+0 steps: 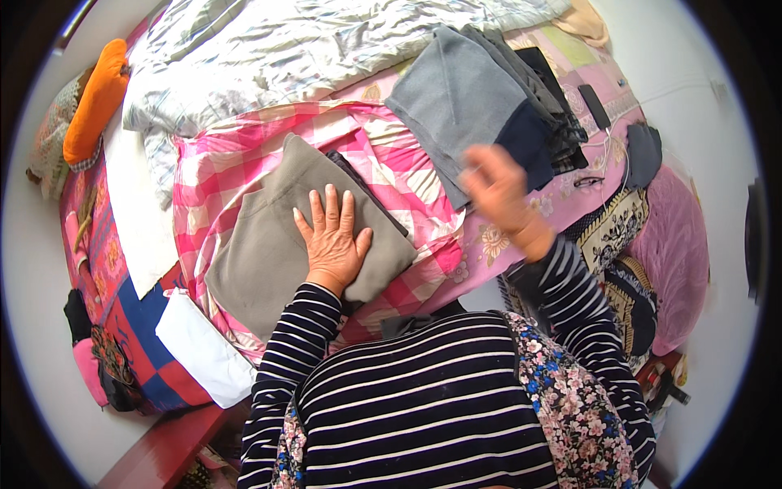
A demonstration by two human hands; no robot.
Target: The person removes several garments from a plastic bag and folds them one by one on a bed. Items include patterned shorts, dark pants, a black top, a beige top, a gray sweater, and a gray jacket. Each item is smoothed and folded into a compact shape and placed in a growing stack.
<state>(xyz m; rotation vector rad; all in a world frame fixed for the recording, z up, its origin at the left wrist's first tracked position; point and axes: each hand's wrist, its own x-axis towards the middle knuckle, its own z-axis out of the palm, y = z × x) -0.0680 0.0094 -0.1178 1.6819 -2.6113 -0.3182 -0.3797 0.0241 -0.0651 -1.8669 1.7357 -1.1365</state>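
Note:
A folded grey-brown knit garment [263, 263] lies on a pink-and-white checked cloth [214, 165], over a dark folded garment [372, 195] whose edge shows at its right. My left hand [333, 244] rests flat on the knit with its fingers spread. Raised and blurred by motion, my right hand [498, 195] is near the lower edge of a stack of folded clothes, its fingers looking curled; whether it holds anything does not show. The stack has a light grey garment [458, 91] and a navy piece [528, 143] on top, with darker clothes [550, 104] beneath.
A rumpled pale quilt [244, 67] covers the bed's far side. An orange bolster [95, 110] and a white pouch [204, 348] are at the left. Toward the right are a black phone [594, 107] with a white cable, glasses [588, 181] and a pink translucent bag [675, 257].

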